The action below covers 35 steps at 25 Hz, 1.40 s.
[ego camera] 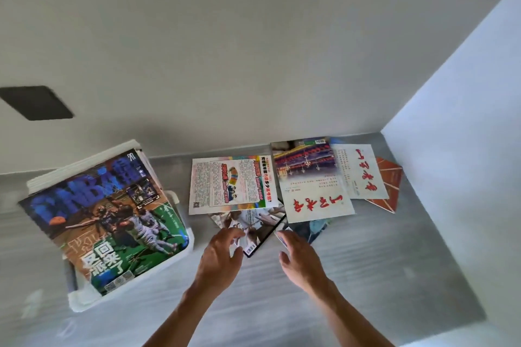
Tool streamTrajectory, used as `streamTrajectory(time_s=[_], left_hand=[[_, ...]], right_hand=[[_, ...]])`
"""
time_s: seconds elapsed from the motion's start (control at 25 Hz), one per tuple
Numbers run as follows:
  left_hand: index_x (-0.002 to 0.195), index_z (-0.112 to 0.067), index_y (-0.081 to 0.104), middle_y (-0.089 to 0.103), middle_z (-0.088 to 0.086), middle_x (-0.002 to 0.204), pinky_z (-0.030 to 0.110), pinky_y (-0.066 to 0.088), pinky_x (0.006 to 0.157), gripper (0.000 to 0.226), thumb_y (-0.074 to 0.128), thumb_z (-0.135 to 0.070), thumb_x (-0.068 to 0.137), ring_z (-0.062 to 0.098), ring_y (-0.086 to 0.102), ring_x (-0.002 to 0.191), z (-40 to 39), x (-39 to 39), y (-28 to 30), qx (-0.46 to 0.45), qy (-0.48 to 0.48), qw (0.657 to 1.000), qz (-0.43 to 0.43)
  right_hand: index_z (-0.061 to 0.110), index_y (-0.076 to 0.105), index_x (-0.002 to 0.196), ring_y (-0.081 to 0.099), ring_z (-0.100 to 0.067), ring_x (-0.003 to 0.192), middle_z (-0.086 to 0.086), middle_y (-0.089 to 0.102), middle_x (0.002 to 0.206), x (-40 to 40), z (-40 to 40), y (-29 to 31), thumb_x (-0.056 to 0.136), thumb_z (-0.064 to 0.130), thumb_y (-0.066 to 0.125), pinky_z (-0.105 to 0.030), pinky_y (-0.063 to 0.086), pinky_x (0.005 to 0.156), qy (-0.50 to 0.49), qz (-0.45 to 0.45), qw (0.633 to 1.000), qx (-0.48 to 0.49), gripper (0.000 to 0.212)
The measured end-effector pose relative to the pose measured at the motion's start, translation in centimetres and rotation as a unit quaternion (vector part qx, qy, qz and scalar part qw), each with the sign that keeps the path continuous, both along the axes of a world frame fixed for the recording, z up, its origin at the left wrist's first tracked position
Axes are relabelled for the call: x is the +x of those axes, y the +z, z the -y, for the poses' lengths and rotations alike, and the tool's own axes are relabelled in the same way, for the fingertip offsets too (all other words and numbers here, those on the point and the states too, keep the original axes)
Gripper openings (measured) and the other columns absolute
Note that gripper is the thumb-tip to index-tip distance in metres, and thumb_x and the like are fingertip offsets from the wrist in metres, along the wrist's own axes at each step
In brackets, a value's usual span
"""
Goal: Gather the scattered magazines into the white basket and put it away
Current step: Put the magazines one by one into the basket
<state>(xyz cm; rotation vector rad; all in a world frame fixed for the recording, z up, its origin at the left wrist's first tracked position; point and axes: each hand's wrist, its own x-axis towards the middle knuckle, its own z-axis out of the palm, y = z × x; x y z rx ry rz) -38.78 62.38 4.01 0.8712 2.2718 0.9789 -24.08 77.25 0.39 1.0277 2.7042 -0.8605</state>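
White basket (184, 253) sits at left on the grey surface (380, 262), already stacked; a basketball magazine (104, 222) lies tilted across the top of the pile, overhanging the rim. Part done, by my reading: several magazines remain spread out to the right, overlapping near the back wall (253, 51): a colourful-page issue (231, 182), two white covers with red script (315, 197) (362, 170), an orange-red one (387, 183) at the far end. Gathering these and stowing the basket are still to come. Both forearms reach forward side by side. Left hand (221, 252) rests fingers on a dark-edged magazine (253, 227), fingers loosely spread, not pinching. Right hand (300, 258) touches a blue-toned magazine's (313, 228) near corner, fingers curled; whether it grips, cannot tell.
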Motion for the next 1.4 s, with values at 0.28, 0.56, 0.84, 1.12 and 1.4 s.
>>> streamTrajectory(time_s=[0.28,0.56,0.84,1.12,1.4], left_hand=[[0.137,-0.022,0.043,0.044,0.003,0.146,0.037,0.038,0.106,0.053,0.057,-0.025,0.086,0.023,0.04,0.133,-7.2,3.8,-5.0,-0.222,-0.092,0.968,-0.075],[0.147,-0.021,0.022,0.011,0.012,0.161,0.054,0.009,0.121,0.073,0.057,-0.017,0.084,0.03,0.008,0.149,-8.9,6.4,-8.4,-0.287,-0.148,0.919,-0.226],[0.151,-0.03,0.009,-0.005,0.017,0.162,0.057,0.01,0.119,0.086,0.058,-0.018,0.082,0.044,0.0,0.147,-9.9,6.6,-8.2,-0.335,-0.083,0.926,-0.153],[0.149,-0.021,0.018,0.031,0.025,0.147,0.052,0.044,0.102,0.078,0.061,-0.014,0.085,0.043,0.046,0.125,-9.4,3.1,-8.4,-0.353,-0.147,0.896,-0.225],[0.092,-0.017,0.069,0.073,0.012,0.084,0.037,0.052,0.077,0.034,0.064,0.001,0.064,0.03,0.068,0.075,-5.7,3.5,-0.5,-0.213,-0.039,0.924,-0.315]], right_hand=[[0.023,0.007,0.154,0.012,-0.028,0.15,0.0,0.002,0.165,5.6,-3.3,-4.1,0.088,0.03,0.057,-0.046,0.029,0.116,0.072,0.143,0.987,0.022,0.083],[0.021,0.007,0.154,0.015,-0.033,0.149,0.0,0.007,0.165,7.2,-3.0,-5.1,0.086,0.028,0.062,-0.055,0.018,0.119,0.101,0.145,0.982,0.072,0.088],[0.027,0.006,0.153,0.008,-0.031,0.15,0.005,0.001,0.165,9.0,-2.3,-4.8,0.087,0.029,0.061,-0.056,0.015,0.119,0.123,0.169,0.978,0.026,0.086],[0.03,0.011,0.153,0.005,-0.027,0.151,0.01,-0.003,0.165,8.8,-3.0,-4.3,0.09,0.03,0.057,-0.05,0.024,0.119,0.117,0.151,0.981,-0.02,0.079],[0.031,0.036,0.143,0.057,-0.016,0.121,0.006,0.05,0.146,8.4,-1.7,-2.2,0.09,0.027,0.056,-0.031,0.047,0.099,0.008,0.012,0.999,-0.029,0.058]])
